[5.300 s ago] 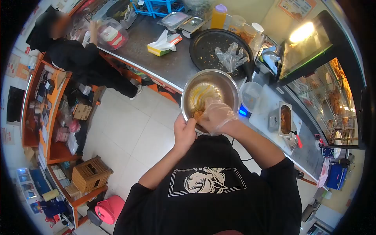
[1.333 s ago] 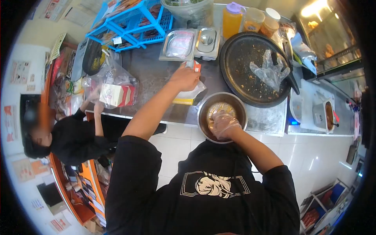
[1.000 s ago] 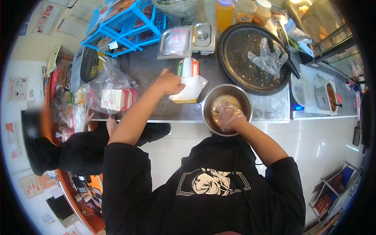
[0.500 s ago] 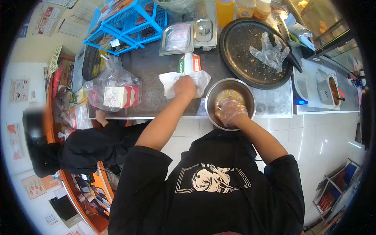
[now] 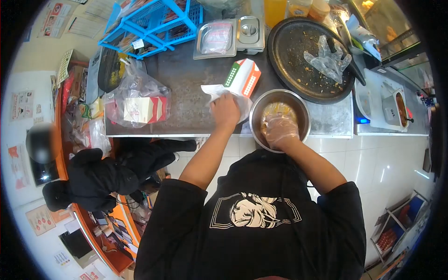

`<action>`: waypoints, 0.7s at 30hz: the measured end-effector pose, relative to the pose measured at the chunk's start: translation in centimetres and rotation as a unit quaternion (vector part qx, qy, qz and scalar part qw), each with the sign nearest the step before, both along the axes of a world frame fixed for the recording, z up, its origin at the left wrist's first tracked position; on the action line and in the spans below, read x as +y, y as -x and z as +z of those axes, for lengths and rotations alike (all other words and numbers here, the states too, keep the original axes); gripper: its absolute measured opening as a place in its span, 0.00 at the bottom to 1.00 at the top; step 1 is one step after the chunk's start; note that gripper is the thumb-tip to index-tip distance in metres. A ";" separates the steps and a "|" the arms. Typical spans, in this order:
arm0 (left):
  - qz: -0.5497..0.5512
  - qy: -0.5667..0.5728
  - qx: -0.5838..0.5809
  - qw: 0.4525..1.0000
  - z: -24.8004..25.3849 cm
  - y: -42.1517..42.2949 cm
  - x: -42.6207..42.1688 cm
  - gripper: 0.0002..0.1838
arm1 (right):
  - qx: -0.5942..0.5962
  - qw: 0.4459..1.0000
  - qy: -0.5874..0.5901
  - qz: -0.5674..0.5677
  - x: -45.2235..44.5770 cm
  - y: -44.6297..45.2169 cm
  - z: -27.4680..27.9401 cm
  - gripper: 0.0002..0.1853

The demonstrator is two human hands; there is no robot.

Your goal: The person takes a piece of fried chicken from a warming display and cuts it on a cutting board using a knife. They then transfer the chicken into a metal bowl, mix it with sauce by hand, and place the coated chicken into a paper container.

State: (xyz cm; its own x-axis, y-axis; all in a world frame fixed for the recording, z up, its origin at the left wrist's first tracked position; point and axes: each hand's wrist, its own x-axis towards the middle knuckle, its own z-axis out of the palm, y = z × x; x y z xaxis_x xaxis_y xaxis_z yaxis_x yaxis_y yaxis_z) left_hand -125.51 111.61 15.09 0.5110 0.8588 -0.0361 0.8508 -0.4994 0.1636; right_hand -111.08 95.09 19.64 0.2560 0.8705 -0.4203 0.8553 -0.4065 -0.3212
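Observation:
My left hand (image 5: 226, 112) is closed on white paper (image 5: 212, 89) at the front of a green, white and orange carton (image 5: 243, 78), which stands tilted on the dark counter. In a clear plastic glove, my right hand (image 5: 281, 130) reaches down into a steel bowl (image 5: 304, 112) at the counter's front edge. Its fingers are low inside, over a yellowish coating, and what they may hold is hidden. Just behind the bowl lies a round black pan (image 5: 291, 60) with crumbs and a crumpled clear glove (image 5: 328, 63) on it.
Steel containers (image 5: 216, 55) and a blue rack (image 5: 161, 28) stand at the back. A bagged red and white box (image 5: 144, 110) sits on the counter's left. At the left, a person in black (image 5: 100, 179) bends by orange shelves. A sauce container (image 5: 393, 111) is at right.
My left hand went from the carton's side onto the paper, and the carton has turned and shifted right. My right hand stays in the bowl. The other person has moved back from the counter.

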 end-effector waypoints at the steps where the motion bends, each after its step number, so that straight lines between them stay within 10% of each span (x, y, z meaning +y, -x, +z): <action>1: 0.002 -0.027 0.004 1.000 0.0 0.0 0.0 0.18 | -0.011 1.000 0.012 -0.012 -0.2 0.2 0.6 0.24; 21: 0.020 0.091 0.048 0.994 3.1 -0.1 -1.8 0.30 | -0.064 0.994 0.043 -0.074 -0.4 1.2 2.1 0.29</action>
State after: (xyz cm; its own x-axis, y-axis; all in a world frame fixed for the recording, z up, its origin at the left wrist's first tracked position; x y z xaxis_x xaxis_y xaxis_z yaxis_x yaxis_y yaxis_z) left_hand -125.36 109.81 18.18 0.4624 0.8533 -0.2408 0.8859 -0.4336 0.1648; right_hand -112.26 94.69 21.74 0.4354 0.7810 -0.4478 0.8154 -0.5529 -0.1715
